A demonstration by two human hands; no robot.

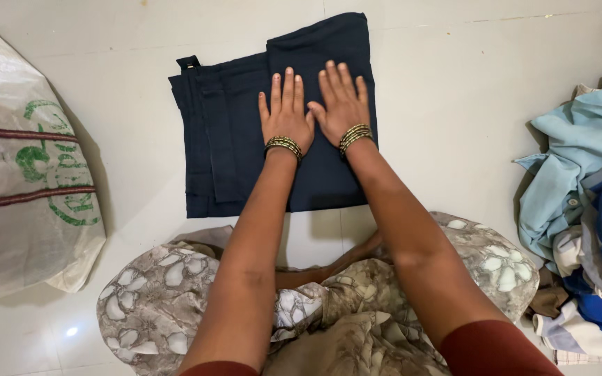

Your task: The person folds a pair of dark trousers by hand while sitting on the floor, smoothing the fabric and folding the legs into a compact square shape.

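A folded dark navy garment (224, 132) lies flat on the pale tiled floor in front of me. My left hand (286, 110) and my right hand (343, 104) rest side by side on its right half, palms down, fingers stretched out and pointing away from me. Each wrist wears a stack of gold and dark bangles. Neither hand grips anything; both press flat on the cloth. My crossed legs in a beige floral-print garment (329, 299) fill the bottom of the view.
A large white woven sack (22, 174) with green print and dark red stripes lies at the left. A heap of clothes (587, 209), light blue, blue-and-white striped and brown, sits at the right edge on the floor (468, 76).
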